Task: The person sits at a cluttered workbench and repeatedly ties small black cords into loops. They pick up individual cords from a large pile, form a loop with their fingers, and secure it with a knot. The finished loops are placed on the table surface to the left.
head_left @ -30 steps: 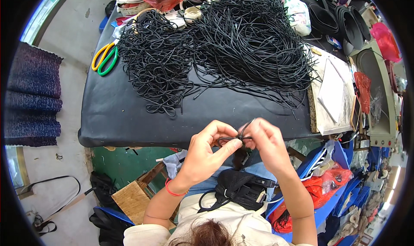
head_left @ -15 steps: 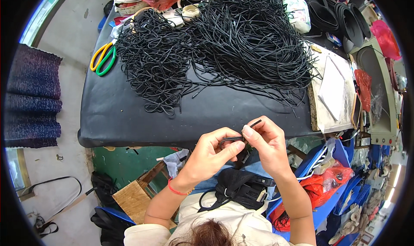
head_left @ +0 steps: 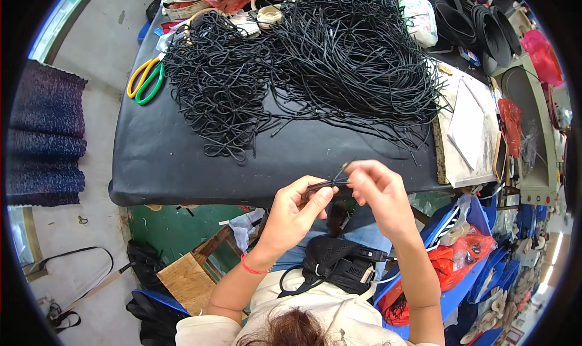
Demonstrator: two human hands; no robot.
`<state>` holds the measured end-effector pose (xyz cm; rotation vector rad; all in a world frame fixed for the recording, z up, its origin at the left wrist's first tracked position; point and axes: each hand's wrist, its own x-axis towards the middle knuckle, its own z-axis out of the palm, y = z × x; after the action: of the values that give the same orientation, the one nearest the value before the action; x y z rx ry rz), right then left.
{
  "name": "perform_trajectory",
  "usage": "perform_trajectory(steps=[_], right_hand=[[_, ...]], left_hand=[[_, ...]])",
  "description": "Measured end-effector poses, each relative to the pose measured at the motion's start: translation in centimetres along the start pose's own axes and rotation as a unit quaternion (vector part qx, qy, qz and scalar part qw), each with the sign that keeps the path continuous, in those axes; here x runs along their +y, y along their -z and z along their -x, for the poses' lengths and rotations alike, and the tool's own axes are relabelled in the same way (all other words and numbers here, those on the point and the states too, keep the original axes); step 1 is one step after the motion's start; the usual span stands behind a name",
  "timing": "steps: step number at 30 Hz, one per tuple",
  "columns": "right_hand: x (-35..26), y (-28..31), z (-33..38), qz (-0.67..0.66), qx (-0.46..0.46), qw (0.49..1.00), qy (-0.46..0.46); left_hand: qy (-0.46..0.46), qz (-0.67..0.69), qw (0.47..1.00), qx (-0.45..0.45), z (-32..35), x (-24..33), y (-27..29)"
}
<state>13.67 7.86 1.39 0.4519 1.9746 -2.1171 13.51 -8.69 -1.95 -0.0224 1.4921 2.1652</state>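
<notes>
Grip, left hand (head_left: 292, 216): pinched on black cord (head_left: 333, 183), apparently part-worked; right hand (head_left: 383, 196): fingers curled, hold unclear. Bench (head_left: 176, 167): looped heap (head_left: 218, 85), seemingly done; loose heap (head_left: 357, 61), seemingly remaining.

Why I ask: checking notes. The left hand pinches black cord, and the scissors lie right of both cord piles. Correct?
Wrong side: the head view shows the scissors left of both cord piles; the left hand does pinch black cord.

Two black cord heaps (head_left: 218, 85) (head_left: 357, 61) lay on the table (head_left: 176, 173), one pair of scissors (head_left: 161, 76) near its left edge
</notes>
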Motion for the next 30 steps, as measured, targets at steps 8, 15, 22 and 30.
perform_trajectory(steps=[8, 15, 22, 30], right_hand=[[0.4, -0.1, 1.0, 0.105, -0.053, 0.991, 0.069], [-0.3, 0.2, 1.6, 0.064, -0.084, 0.994, -0.001], [0.3, 0.2, 2.1, -0.086, -0.116, 0.988, -0.045], [0.4, -1.1, 3.0, -0.058, -0.061, 0.995, -0.049]], left_hand=[[-0.042, -0.049, 0.998, 0.005, 0.0, 0.0, 0.0], [-0.044, -0.018, 0.999, 0.020, -0.1, 0.3, -0.4], [-0.118, 0.014, 0.992, 0.047, -0.7, -1.0, -1.1], [0.006, 0.223, 0.973, -0.051, -1.6, 0.1, -0.5]])
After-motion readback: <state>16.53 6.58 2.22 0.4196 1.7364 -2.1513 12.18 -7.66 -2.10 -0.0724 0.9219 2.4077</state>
